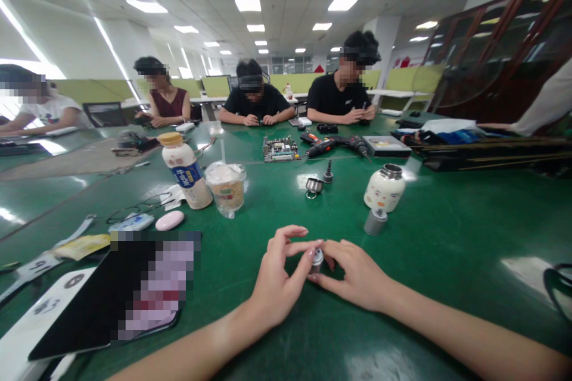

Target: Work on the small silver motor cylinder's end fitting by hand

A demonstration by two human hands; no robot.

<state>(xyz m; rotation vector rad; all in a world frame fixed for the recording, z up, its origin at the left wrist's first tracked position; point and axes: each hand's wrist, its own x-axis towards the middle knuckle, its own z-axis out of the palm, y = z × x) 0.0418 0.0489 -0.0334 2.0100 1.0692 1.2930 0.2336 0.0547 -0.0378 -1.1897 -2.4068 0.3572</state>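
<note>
Between my two hands a small grey cylindrical part stands on the green table. My left hand has its thumb and fingers on its top and left side. From the right, my right hand closes its thumb and fingers around it. Beyond them lie a metal lid with a ring and a small dark ribbed piece. To the right, an open cream flask stands behind a grey cylindrical cup-like part.
At left are a bottle, a plastic cup with a straw, a pink oval item and a dark flat device. A circuit board and power drills lie farther back. Several people sit across the table.
</note>
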